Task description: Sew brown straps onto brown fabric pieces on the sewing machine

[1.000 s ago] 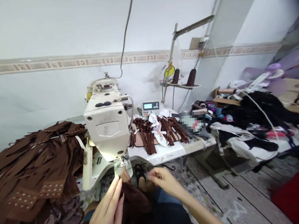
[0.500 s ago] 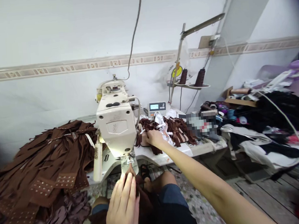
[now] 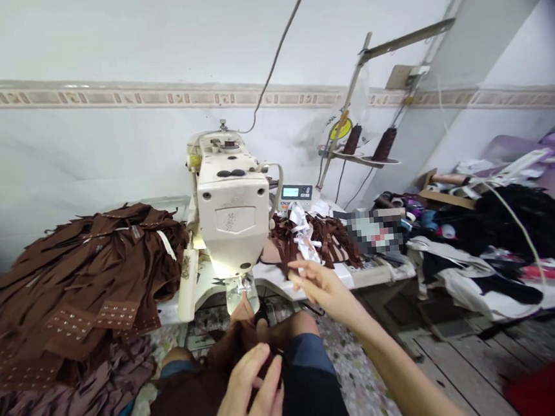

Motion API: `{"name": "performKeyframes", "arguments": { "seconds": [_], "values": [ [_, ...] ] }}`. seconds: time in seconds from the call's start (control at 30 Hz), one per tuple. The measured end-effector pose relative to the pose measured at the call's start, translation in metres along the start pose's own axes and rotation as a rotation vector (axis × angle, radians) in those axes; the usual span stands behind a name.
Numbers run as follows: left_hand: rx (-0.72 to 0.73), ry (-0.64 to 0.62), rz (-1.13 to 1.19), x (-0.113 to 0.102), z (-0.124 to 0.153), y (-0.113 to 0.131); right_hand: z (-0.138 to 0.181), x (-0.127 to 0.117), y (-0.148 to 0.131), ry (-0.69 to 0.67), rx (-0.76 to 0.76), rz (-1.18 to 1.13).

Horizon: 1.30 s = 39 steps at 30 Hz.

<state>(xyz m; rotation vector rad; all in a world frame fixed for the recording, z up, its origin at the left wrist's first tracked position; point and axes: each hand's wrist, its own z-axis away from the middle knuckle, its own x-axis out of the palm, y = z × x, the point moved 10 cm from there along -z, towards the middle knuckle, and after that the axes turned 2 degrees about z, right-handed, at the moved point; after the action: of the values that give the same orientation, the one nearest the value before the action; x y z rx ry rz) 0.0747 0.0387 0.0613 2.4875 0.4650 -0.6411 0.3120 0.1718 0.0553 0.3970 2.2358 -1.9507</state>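
Note:
A brown piece of fabric drapes from the presser foot of a cream sewing machine down over my lap. My left hand hovers over this fabric, fingers loosely bent and apart; nothing shows between them, and its underside is hidden. In front of the table's edge, right of the needle area, my right hand is in the air with its fingers spread and nothing in them. Behind it lie brown strap pieces and white strips.
To the left is a large heap of brown garment pieces, with purplish fabric below. Brown thread cones stand on a thread stand behind. A control panel sits beside the machine. Black and white clothing piles up at right.
My right hand has drawn back from the brown pieces on the table towards me. My left hand has moved down and right, from flat beside the presser foot to bent over my lap.

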Motion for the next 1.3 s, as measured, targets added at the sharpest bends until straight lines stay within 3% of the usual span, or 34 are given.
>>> {"name": "performKeyframes", "arguments": {
  "seconds": [0.13,0.23,0.33,0.4,0.53,0.67,0.77,0.87,0.97,1.13,1.2,1.3],
  "values": [
    [-0.311,-0.132,0.376,0.055,0.019,-0.014,0.074,0.039,-0.021,-0.247,-0.036,0.194],
    [-0.505,-0.246,0.704,0.091,0.037,-0.020,0.103,0.054,-0.020,-0.376,0.032,0.238],
    [-0.713,-0.340,0.846,0.106,0.055,-0.027,0.106,0.051,-0.016,-0.403,0.084,0.190],
    [-0.757,-0.347,0.800,0.099,0.058,-0.029,0.099,0.044,-0.015,-0.353,0.059,0.147],
    [-0.660,-0.346,0.651,0.075,0.044,-0.022,0.082,0.039,-0.001,-0.248,0.101,-0.009],
    [-0.339,-0.292,0.377,0.039,0.013,-0.006,0.075,0.048,0.013,-0.227,0.200,-0.144],
    [-0.079,-0.152,0.072,0.005,-0.008,0.003,0.078,0.061,0.017,-0.325,0.207,-0.102],
    [0.054,-0.051,-0.275,-0.016,-0.024,0.002,0.089,0.081,0.027,-0.462,0.232,-0.059],
    [0.089,-0.028,-0.511,-0.019,-0.041,-0.008,0.101,0.099,0.037,-0.501,0.206,-0.029],
    [0.118,-0.012,-0.506,-0.009,-0.057,-0.017,0.128,0.133,0.044,-0.537,0.278,-0.083],
    [0.126,0.019,-0.477,-0.007,-0.058,-0.018,0.135,0.143,0.037,-0.559,0.318,-0.137],
    [0.150,0.067,-0.430,-0.007,-0.056,-0.019,0.124,0.134,0.010,-0.470,0.255,-0.149]
  ]
}}
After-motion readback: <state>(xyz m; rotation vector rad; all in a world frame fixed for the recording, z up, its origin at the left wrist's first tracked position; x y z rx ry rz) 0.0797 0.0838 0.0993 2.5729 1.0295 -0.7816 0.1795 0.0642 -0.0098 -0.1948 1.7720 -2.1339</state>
